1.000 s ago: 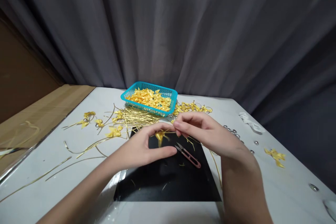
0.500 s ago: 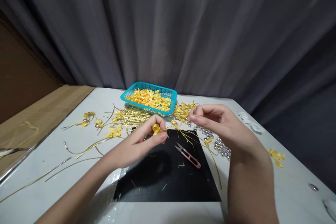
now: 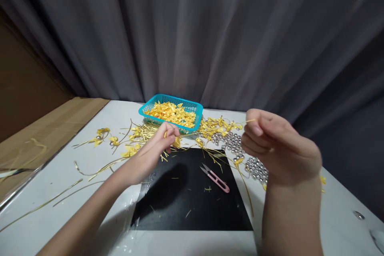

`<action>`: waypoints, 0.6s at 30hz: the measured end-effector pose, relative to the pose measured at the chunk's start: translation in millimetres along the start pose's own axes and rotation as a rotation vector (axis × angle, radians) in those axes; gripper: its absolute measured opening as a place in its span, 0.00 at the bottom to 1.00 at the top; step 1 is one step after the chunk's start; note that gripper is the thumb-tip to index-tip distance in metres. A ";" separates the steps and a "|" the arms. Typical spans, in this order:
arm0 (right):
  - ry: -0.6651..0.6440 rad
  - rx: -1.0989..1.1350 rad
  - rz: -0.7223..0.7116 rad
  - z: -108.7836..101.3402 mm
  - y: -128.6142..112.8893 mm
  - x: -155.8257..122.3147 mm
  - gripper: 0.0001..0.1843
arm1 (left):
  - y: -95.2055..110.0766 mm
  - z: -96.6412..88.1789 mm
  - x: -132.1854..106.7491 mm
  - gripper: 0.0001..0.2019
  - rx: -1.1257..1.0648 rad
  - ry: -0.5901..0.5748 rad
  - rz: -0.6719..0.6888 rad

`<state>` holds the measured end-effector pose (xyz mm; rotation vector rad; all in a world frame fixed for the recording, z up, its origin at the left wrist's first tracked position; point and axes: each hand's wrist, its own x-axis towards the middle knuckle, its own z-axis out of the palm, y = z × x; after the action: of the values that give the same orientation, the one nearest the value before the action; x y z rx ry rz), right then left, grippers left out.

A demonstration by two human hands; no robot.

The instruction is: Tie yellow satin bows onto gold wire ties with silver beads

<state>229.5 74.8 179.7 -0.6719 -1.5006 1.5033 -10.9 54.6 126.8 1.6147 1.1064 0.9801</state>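
Near mat's far edge (image 3: pixel 195 152), bow (image 3: pixel 177 142) in left hand (image 3: pixel 155 149)

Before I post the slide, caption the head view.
Left hand holds yellow ribbon, right hand pinches gold strand, snips lie on black mat.

No writing, label, brand, number or sign can be read, near the grip or away from it.
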 end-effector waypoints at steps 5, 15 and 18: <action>0.094 0.200 -0.138 -2.8 -16.3 -16.4 0.18 | -9.1 -6.0 5.6 0.10 0.142 0.093 0.080; 0.839 -0.523 -0.601 15.7 5.5 6.1 0.09 | -15.1 5.3 4.8 0.12 0.141 -0.034 0.079; 0.787 -1.026 -0.600 -1.4 12.9 9.2 0.14 | -20.2 6.3 6.9 0.14 -0.063 -0.012 0.090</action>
<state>223.7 84.9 168.9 -1.0807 -1.5299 -0.1059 -7.7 63.2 106.6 1.6293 0.9923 1.0529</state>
